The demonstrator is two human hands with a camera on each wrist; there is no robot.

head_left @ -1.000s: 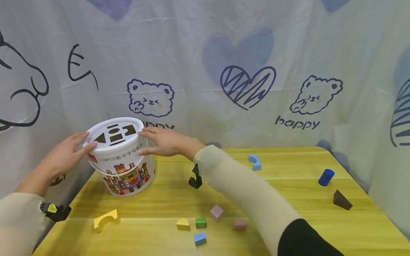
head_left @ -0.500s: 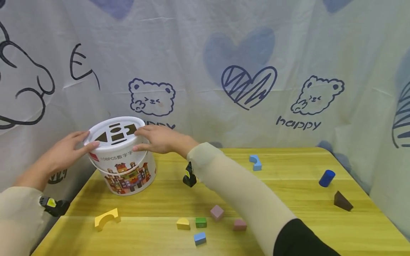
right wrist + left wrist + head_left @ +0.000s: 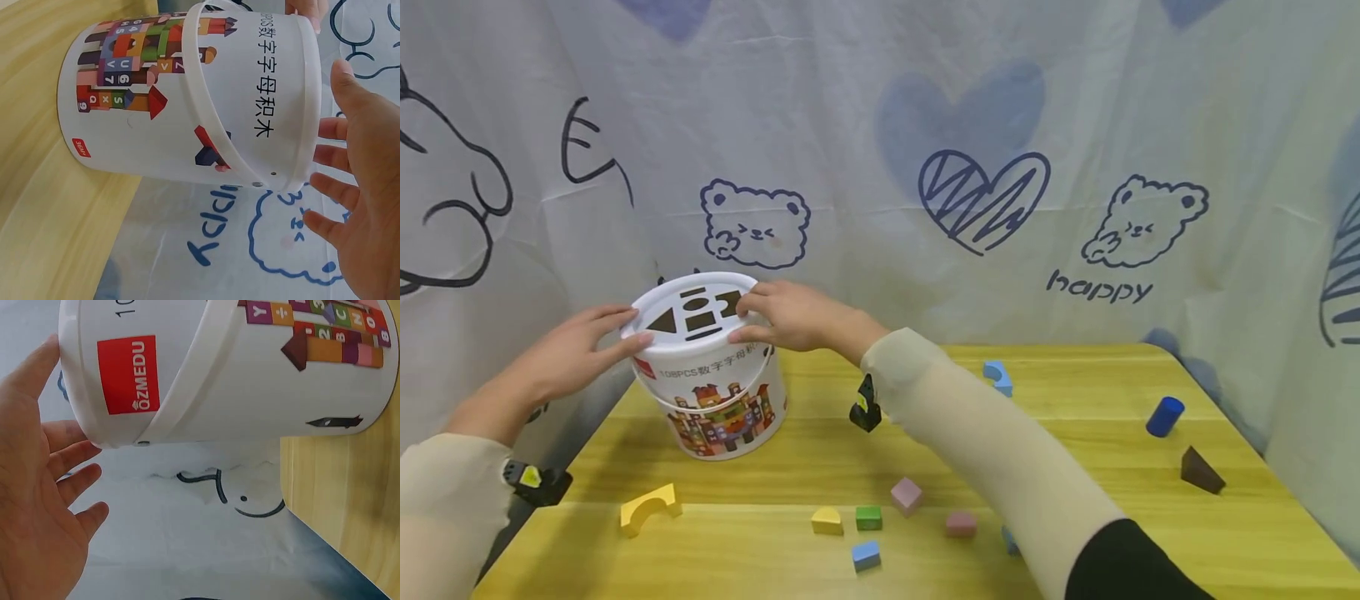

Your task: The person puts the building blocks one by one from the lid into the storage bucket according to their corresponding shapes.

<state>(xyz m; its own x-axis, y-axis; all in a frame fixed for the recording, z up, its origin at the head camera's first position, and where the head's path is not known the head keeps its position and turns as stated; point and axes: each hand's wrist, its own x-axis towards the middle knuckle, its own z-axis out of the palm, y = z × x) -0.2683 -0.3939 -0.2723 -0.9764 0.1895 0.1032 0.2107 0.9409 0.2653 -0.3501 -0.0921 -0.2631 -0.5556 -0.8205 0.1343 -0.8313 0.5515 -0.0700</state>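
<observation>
A white toy-block bucket (image 3: pixel 726 421) stands at the table's left back, printed with a colourful block castle. Its white lid (image 3: pixel 673 296) has dark shaped cut-outs, and a thin white handle hangs across its front. My left hand (image 3: pixel 576 350) rests on the lid's left edge, thumb in front and fingers spread behind. In the left wrist view its fingertips reach the rim beside a red label (image 3: pixel 128 375). On the opposite side my right hand (image 3: pixel 805 317) lays its fingers over the lid's right edge, thumb at the front rim. The right wrist view shows those fingers loosely spread (image 3: pixel 334 187).
Loose blocks lie on the wooden table: a yellow arch (image 3: pixel 650 502), a yellow half-round (image 3: pixel 827 522), green (image 3: pixel 868 518), blue (image 3: pixel 866 556) and pink (image 3: pixel 906 496) ones. Farther right are a light-blue arch (image 3: pixel 997 375), blue cylinder (image 3: pixel 1165 417) and dark wedge (image 3: pixel 1201 471). A printed curtain hangs behind.
The bucket has shifted right along the table, with my left hand following at its rim. My right hand first slid slightly left over the lid, then moved right.
</observation>
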